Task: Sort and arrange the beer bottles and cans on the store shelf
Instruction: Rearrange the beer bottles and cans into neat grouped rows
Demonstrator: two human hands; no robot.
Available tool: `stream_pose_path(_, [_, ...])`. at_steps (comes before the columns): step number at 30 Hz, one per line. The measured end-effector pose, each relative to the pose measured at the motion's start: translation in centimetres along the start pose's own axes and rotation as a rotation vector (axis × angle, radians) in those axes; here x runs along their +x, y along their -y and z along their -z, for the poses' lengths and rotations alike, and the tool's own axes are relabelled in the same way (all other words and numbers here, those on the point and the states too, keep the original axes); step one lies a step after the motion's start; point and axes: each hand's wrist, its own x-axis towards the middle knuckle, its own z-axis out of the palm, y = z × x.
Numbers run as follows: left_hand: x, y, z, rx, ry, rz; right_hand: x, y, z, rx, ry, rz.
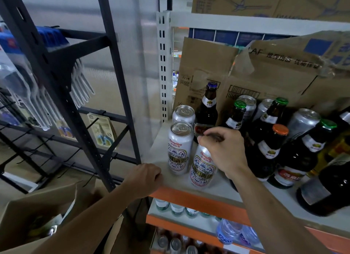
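Right hand (pixel 223 151), centre frame, fingers clamped from above on the top of a white can (pixel 202 168) that stands upright on the shelf (pixel 217 190) near its front edge. Just left of it, a second white can (pixel 179 149), with a third (pixel 183 114) behind. Dark bottles (pixel 265 155) crowd the right side. Left hand (pixel 145 178), lower centre, fingers curled into a fist against the shelf's front-left corner.

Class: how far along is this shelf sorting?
Done: two white cans lined up at the left end of the shelf. In hand: the right hand grips a third white can; the left hand rests on the shelf corner. Left: mixed bottles and silver cans beside them.
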Motion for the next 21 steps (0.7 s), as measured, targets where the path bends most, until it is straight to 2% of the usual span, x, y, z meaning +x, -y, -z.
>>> stream_pose_path(5, [0.3,0.2,-0.1,-0.054,0.040,0.021,0.5,0.0,-0.7,-0.017,0.068,0.103])
stream_pose_path(9, [1.3,0.0,1.6,-0.392,-0.041,0.147,0.9,-0.4,-0.8,-0.030,0.069,0.111])
stream_pose_path(11, [1.9,-0.3,3.4,-0.535,-0.118,0.148,0.9,-0.7,-0.8,-0.002,0.069,0.101])
stream_pose_path(14, [2.3,-1.3,6.6,-0.731,-0.136,0.027,0.7,-1.4,-0.9,0.027,0.051,0.122])
stream_pose_path(18, [2.6,-3.0,9.6,-0.920,-0.022,-0.161,0.5,-2.0,-1.0,0.114,0.003,0.105])
stream_pose_path(20, [2.7,-3.7,9.9,-0.933,-0.028,-0.169,0.3,-1.9,-0.9,0.168,-0.005,0.091])
stream_pose_path(21, [2.8,-4.0,9.8,-0.891,-0.088,-0.171,0.3,-1.9,-0.9,0.188,-0.008,0.088])
